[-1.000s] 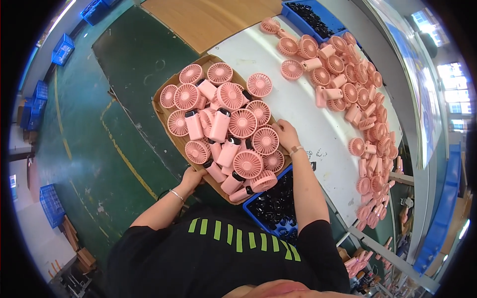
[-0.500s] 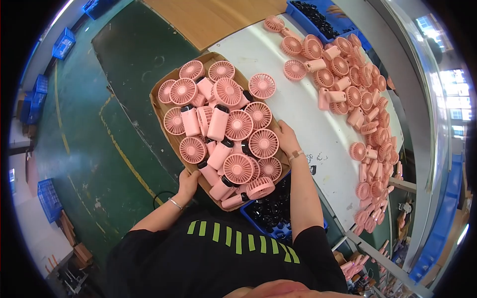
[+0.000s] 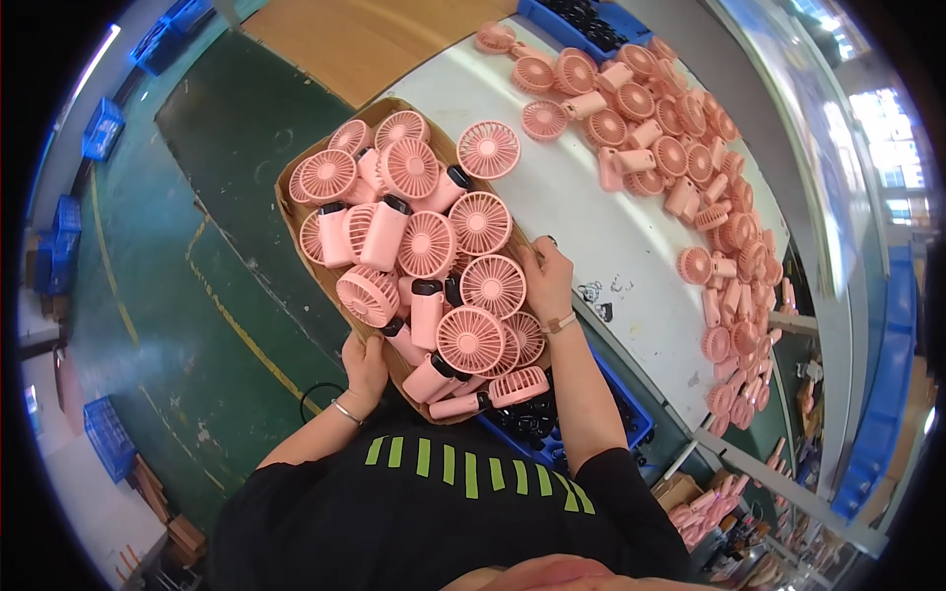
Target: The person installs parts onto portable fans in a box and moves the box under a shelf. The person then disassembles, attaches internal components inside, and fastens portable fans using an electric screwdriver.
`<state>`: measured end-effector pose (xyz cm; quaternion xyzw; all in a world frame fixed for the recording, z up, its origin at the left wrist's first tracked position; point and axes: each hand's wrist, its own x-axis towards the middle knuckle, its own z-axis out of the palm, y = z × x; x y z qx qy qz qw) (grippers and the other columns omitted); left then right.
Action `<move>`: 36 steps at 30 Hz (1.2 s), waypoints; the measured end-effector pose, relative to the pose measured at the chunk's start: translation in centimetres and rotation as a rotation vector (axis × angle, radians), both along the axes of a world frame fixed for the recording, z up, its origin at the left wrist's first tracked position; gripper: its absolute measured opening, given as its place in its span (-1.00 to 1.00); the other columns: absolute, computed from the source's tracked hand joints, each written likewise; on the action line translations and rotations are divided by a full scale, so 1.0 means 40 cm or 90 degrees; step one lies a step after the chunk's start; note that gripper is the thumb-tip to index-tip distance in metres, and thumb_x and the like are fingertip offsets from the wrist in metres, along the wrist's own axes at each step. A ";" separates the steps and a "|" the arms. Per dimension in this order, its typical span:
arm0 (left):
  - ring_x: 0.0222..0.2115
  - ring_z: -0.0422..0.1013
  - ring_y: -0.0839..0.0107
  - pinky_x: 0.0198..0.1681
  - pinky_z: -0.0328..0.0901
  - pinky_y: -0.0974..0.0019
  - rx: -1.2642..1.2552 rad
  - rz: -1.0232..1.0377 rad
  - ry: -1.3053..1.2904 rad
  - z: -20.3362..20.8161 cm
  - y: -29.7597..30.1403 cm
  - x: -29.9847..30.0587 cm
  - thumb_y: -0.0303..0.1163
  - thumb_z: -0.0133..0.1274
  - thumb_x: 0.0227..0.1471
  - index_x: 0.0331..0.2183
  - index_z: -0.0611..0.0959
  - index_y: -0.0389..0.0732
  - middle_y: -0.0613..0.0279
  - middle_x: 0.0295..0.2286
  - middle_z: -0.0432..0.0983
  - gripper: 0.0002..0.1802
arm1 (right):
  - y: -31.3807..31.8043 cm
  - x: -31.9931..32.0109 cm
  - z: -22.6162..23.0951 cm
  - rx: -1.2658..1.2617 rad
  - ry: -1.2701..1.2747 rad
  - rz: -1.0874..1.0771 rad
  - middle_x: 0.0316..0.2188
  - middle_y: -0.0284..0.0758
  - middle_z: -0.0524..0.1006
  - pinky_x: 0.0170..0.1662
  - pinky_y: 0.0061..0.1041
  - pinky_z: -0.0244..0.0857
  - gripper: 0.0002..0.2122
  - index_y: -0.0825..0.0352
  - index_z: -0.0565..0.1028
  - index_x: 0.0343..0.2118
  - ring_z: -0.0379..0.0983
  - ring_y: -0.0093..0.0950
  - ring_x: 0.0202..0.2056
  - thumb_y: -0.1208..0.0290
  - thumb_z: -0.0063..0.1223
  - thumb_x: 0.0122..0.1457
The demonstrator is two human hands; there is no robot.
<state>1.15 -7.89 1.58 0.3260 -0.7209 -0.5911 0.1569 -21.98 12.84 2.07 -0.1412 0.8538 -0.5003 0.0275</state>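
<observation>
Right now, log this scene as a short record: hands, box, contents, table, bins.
Left hand: gripping the box's near-left edge
Right hand: gripping its right edge
Cardboard box: heaped with fans
Contents: pink handheld fans, some handles with black ends
White table: loose pile of pink fans along its right side
Far blue bin: black parts
Near blue bin: black parts, partly hidden by box and right forearm

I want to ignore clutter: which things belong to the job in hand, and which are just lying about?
In hand:
cardboard box, held by the left hand and right hand
pink fans inside it

Apparently just lying about:
pink fan pile on the white table
nearer blue bin of black parts
blue crates, far left
</observation>
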 end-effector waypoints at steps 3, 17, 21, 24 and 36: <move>-0.39 0.39 0.43 -0.27 0.29 0.33 0.014 -0.023 0.035 0.048 0.010 -0.023 -0.49 -0.13 0.04 -0.29 0.53 -0.38 0.15 -0.43 0.52 -0.78 | 0.034 0.019 0.029 -0.064 -0.028 -0.044 -0.67 -0.08 0.34 -0.56 -0.42 0.12 -0.81 0.43 0.31 -0.52 0.21 -0.27 -0.67 0.50 0.08 0.11; -0.40 0.42 0.46 -0.28 0.31 0.32 0.034 -0.313 0.146 0.257 -0.066 -0.307 -0.36 -0.10 0.06 -0.32 0.57 -0.36 0.12 -0.45 0.55 -0.74 | 0.198 0.065 0.250 -0.030 0.238 -0.382 -0.67 -0.15 0.37 -0.44 -0.42 0.20 -0.76 0.46 0.39 -0.56 0.20 -0.45 -0.59 0.42 0.15 0.07; -0.43 0.47 0.29 -0.31 0.33 0.25 0.042 -0.440 0.165 0.268 -0.060 -0.460 -0.35 -0.09 0.01 -0.32 0.58 -0.37 0.01 -0.50 0.55 -0.71 | 0.290 0.033 0.268 -0.067 0.287 -0.461 -0.63 -0.18 0.46 -0.41 -0.42 0.23 -0.83 0.50 0.45 -0.51 0.31 -0.44 -0.54 0.48 0.11 0.06; -0.42 0.47 0.26 -0.30 0.33 0.23 -0.010 -0.470 0.241 0.245 -0.059 -0.566 -0.35 -0.09 0.00 -0.33 0.58 -0.39 0.00 -0.49 0.55 -0.70 | 0.267 0.033 0.294 -0.040 0.315 -0.503 -0.52 -0.10 0.56 -0.38 -0.33 0.29 -0.87 0.49 0.51 -0.42 0.48 -0.28 -0.49 0.49 0.07 0.06; -0.45 0.36 0.54 -0.41 0.29 0.47 0.131 -0.751 0.251 0.190 0.297 -1.098 -0.39 -0.07 0.09 -0.06 0.53 -0.23 0.33 -0.36 0.48 -0.64 | 0.609 -0.089 0.266 0.392 0.217 -0.702 -0.12 -0.11 0.48 0.00 -0.34 0.25 -0.72 0.33 0.46 -0.14 0.39 -0.18 -0.06 0.43 -0.16 0.09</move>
